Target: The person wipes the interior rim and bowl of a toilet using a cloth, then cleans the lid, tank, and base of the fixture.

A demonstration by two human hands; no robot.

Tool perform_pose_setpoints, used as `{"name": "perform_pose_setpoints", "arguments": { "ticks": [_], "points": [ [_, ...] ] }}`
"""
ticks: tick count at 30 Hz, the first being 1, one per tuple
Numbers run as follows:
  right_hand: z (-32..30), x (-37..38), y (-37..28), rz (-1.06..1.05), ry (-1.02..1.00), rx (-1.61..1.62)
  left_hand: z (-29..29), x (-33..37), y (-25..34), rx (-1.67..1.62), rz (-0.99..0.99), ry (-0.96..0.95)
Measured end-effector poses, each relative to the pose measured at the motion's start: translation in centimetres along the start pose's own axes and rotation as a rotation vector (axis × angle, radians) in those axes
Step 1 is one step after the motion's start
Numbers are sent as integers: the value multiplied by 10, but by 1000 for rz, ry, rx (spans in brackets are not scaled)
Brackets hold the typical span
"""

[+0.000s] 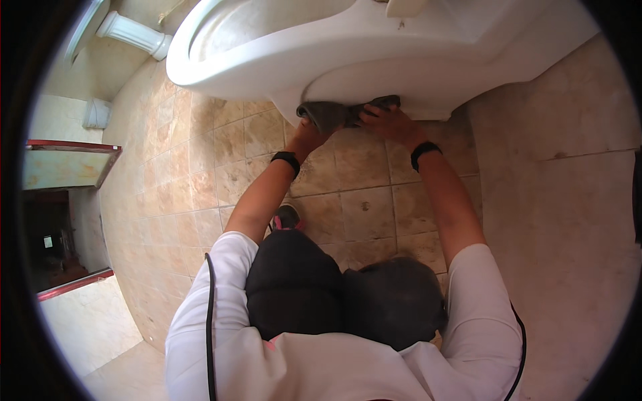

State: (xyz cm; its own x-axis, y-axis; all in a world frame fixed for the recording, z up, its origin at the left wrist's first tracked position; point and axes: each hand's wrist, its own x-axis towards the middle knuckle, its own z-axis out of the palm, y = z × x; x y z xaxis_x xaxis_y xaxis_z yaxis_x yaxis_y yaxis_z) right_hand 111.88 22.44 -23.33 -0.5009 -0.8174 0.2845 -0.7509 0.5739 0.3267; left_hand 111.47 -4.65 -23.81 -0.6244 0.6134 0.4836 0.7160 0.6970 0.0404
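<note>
On my left I see a doorway with a red frame (70, 150) and beige floor tiles (200, 167). My left hand (306, 131) grips one end of a dark grey cloth (341, 113), pressed against the underside of the white toilet bowl (267, 60). My right hand (391, 122) lies flat on the cloth's other end, the two hands near each other.
</note>
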Motion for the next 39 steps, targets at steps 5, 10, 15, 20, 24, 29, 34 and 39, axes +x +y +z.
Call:
{"name": "perform_pose_setpoints", "arguments": {
  "ticks": [5, 10, 15, 20, 24, 29, 34, 39],
  "points": [
    [18, 1, -14, 29, 34, 54, 25, -26, -7, 65, 40, -95],
    [7, -11, -10, 75, -146, 52, 14, -7, 18, -160, -63, -38],
    [-79, -54, 62, 138, 183, -256, -65, 79, 70, 95, -3, 26],
    [-164, -86, 141, 119, 346, -588, -115, 178, 121, -208, 68, 341],
    [-140, -98, 142, 217, 420, -561, -84, 186, 114, 180, 346, 655],
    [-51, -126, 98, 389, 260, -252, -37, 162, 98, 220, 403, 366],
    [13, -117, 53, 545, -263, 180, 18, 104, 77, 273, 433, -260],
    [36, -109, 29, 619, -123, 443, 51, 80, 66, 165, 491, -153]
  ]
}}
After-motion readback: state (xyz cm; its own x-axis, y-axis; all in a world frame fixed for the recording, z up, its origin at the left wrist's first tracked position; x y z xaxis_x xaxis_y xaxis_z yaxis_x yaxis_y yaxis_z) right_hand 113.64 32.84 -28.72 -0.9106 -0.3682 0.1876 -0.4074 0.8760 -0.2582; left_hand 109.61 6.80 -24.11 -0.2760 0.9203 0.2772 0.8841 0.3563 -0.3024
